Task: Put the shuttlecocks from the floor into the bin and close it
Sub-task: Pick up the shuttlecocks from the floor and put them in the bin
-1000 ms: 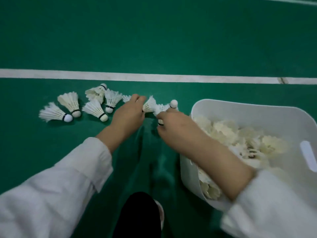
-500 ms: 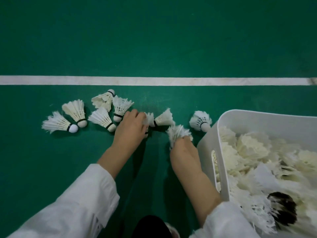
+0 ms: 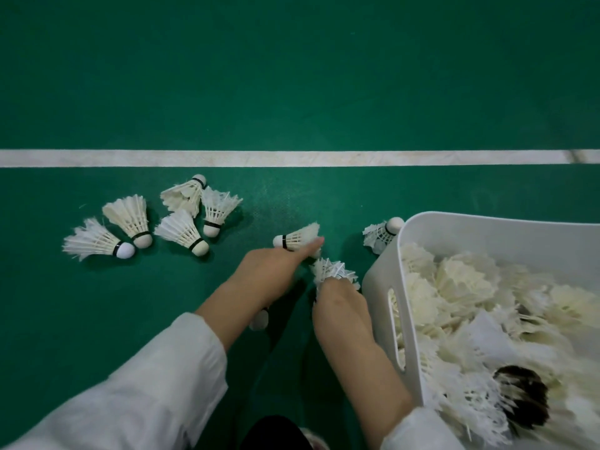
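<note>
Left hand (image 3: pixel 269 274) had slid right, off the left cluster, since half a second before; its forefinger (image 3: pixel 311 246) lay straight across the centre shuttlecock (image 3: pixel 297 238), touching the feathers. The other left fingers were hidden, so the grip could not be told. A cork (image 3: pixel 259 319) with a dark band poked out under that wrist, pointing toward the person; held or loose, unclear. Right hand (image 3: pixel 339 303) had barely shifted. It was curled tight round the held shuttlecock (image 3: pixel 334 271), cork hidden in the fist, feathers fanning away from the person.

Centre shuttlecock lay on its side on the green floor (image 3: pixel 292 76), long axis left-right, cork left, feathers right. Corner shuttlecock (image 3: pixel 378 237) lay just beside the bin (image 3: pixel 380 287), cork up-right at the rim corner, feathers down-left. Five shuttlecocks (image 3: pixel 181 230) lay on their sides at left, below the white line (image 3: pixel 292 158): four corks pointing roughly down-right, the far one up-right.

Bin sat at right, open, heaped with white shuttlecocks (image 3: pixel 464 277) and one dark one (image 3: pixel 522 397). White sleeves (image 3: pixel 146 384) covered both forearms.
</note>
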Motion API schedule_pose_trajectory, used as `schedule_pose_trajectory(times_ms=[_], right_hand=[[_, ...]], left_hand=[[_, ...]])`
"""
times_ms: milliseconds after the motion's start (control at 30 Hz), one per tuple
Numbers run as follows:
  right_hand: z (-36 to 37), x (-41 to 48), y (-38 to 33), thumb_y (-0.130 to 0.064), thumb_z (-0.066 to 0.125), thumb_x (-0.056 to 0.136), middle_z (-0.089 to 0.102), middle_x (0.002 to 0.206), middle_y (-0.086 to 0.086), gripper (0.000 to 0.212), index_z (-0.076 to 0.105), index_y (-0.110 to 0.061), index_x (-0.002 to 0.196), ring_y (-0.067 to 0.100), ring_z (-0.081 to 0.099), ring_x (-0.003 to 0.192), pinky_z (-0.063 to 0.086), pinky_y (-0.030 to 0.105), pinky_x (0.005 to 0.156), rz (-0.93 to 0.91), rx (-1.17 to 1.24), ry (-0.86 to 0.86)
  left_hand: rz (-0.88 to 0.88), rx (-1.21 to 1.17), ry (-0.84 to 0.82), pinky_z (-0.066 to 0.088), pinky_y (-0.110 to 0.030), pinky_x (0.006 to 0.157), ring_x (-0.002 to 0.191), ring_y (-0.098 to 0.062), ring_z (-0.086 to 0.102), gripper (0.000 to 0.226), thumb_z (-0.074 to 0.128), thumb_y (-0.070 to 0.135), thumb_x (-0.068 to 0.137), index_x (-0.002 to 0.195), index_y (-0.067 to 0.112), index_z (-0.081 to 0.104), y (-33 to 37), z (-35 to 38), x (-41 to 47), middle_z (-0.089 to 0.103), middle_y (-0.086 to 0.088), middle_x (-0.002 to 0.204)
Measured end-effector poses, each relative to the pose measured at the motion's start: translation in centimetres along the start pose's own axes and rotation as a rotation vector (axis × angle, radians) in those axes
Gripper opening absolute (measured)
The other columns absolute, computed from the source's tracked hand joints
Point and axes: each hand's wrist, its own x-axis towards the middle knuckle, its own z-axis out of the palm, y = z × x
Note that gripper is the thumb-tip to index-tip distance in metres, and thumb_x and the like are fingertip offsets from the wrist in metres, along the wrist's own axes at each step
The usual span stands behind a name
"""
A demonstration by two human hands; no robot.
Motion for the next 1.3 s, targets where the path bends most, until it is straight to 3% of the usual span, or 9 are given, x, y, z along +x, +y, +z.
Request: schedule_pose_trajectory(times_ms=[133,267,400,567,700,800,867,1133,1300], right_hand=[[-1.9,-1.0,-0.3,-0.006,0.043,0.092,0.056,0.121,0.017,0.026,0.055,-0.001,0.114,0.03,0.055,0.113,0.045,0.033,0.091,-0.089,-0.02,0.028],[-5.7,-2.2,-1.4,-0.012,0.048,0.092,0.059,0.117,0.015,0.023,0.059,-0.004,0.111,0.029,0.057,0.107,0.044,0.032,0.086,-0.19,-0.02,0.09],[-12.4,-4.9,-0.4,-0.016,0.053,0.089,0.064,0.1,0.012,0.012,0.062,-0.012,0.097,0.028,0.061,0.089,0.043,0.029,0.074,-0.345,-0.098,0.259],[-21.4,-9.8,7.1,-0.024,0.053,0.089,0.066,0.09,0.015,0.007,0.058,-0.018,0.086,0.033,0.064,0.079,0.041,0.031,0.066,-0.405,-0.154,0.59],[-21.8,-12.0,15.3,-0.023,0.06,0.086,0.062,0.065,-0.002,0.006,0.059,-0.019,0.083,0.01,0.051,0.048,0.031,0.022,0.048,-0.276,-0.034,0.623],[-18.2,-11.5,20.0,-0.028,0.063,0.085,0.055,0.062,-0.012,0.008,0.065,-0.021,0.08,0.011,0.05,0.053,0.029,0.02,0.048,-0.128,0.086,0.557],[-15.5,-10.5,22.1,-0.028,0.064,0.084,0.061,0.067,-0.005,0.011,0.069,-0.018,0.083,0.018,0.057,0.063,0.034,0.023,0.052,-0.068,0.164,0.529],[-11.3,-8.4,26.2,-0.018,0.06,0.085,0.072,0.092,0.008,0.015,0.072,-0.013,0.092,0.024,0.063,0.088,0.045,0.029,0.073,0.061,0.254,0.496],[-12.6,-8.8,26.7,-0.017,0.061,0.084,0.066,0.074,-0.001,0.01,0.071,-0.017,0.082,0.021,0.063,0.079,0.046,0.028,0.072,0.018,0.27,0.54]], left_hand=[[-0.019,0.146,0.107,0.036,-0.033,0.06,0.095,-0.029,0.062,0.044,0.046,0.016,0.088,0.13,0.027,0.034,-0.1,1.2,-0.6,0.058,-0.005,0.115],[-0.082,-0.001,0.419,0.041,-0.032,0.049,0.066,-0.032,0.062,0.014,0.058,0.029,0.088,0.097,0.02,0.056,-0.9,0.0,-2.8,0.053,-0.006,0.1],[-0.103,-0.082,0.563,0.04,-0.028,0.051,0.06,-0.027,0.057,0.026,0.056,0.041,0.087,0.093,0.016,0.062,-0.1,-3.7,-5.5,0.054,-0.003,0.103],[0.068,-0.018,0.769,0.04,-0.029,0.051,0.059,-0.029,0.06,0.027,0.061,0.043,0.084,0.079,0.018,0.064,3.3,-10.7,-9.7,0.063,-0.003,0.077],[0.222,-0.048,0.797,0.045,-0.033,0.054,0.059,-0.024,0.054,0.023,0.052,0.042,0.083,0.082,0.021,0.062,8.7,-15.2,-11.8,0.064,0.001,0.074],[0.3,-0.074,0.778,0.039,-0.03,0.054,0.058,-0.019,0.044,0.019,0.054,0.04,0.085,0.083,0.022,0.062,13.1,-16.2,-11.6,0.056,0.006,0.067],[0.319,-0.088,0.743,0.036,-0.029,0.055,0.058,-0.019,0.041,0.013,0.058,0.035,0.086,0.084,0.023,0.062,15.5,-16.0,-11.0,0.048,0.01,0.066],[0.312,-0.128,0.664,0.041,-0.026,0.045,0.054,-0.017,0.054,0.007,0.057,0.03,0.084,0.086,0.026,0.062,19.7,-11.4,-10.7,0.066,0.012,0.078],[0.344,-0.093,0.628,0.041,-0.025,0.04,0.052,-0.018,0.057,0.009,0.053,0.032,0.083,0.084,0.027,0.06,20.2,-9.7,-10.5,0.065,0.015,0.078]])
